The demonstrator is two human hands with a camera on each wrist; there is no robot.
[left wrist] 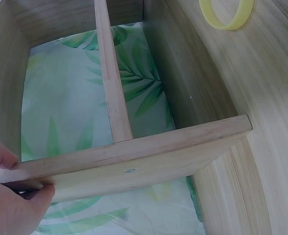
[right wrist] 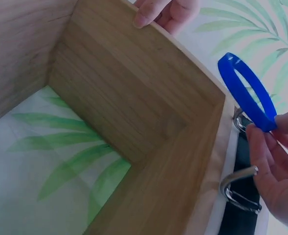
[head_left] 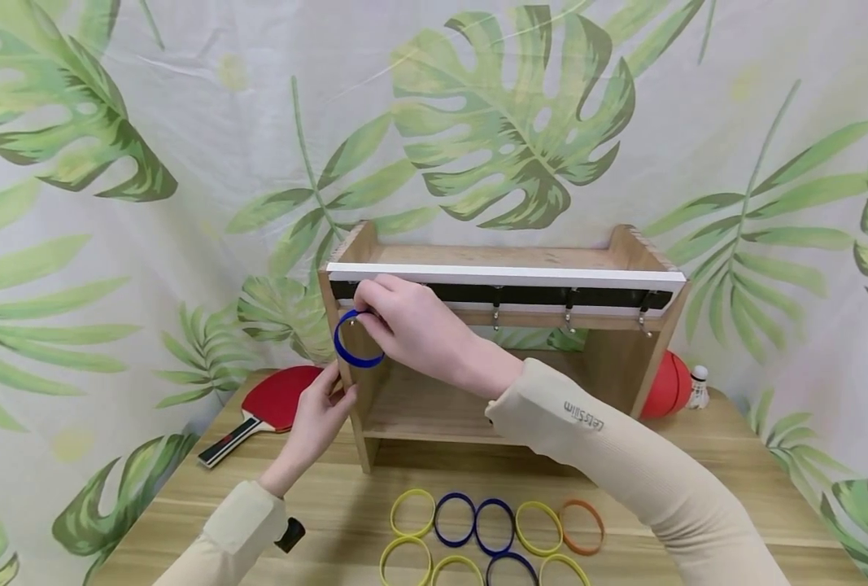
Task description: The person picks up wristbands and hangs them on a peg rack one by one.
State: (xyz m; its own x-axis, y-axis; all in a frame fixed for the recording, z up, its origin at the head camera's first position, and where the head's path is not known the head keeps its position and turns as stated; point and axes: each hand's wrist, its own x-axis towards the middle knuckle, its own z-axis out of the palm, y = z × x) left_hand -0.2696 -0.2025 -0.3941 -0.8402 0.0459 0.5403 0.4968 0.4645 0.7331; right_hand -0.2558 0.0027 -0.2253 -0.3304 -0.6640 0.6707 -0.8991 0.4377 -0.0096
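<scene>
My right hand pinches a blue wristband between thumb and fingers, at the left end of the hook rail on a wooden shelf. In the right wrist view the blue band hangs tilted beside the end hook; whether they touch I cannot tell. A second bare metal hook is nearer that camera. My left hand grips the front edge of the shelf's left side panel, thumb on one face and fingers on the other, as the left wrist view shows with the hand at its edge.
On the table before the shelf lie several yellow wristbands, blue wristbands and an orange wristband. A red table tennis paddle lies left of the shelf. A red ball and a shuttlecock are on its right.
</scene>
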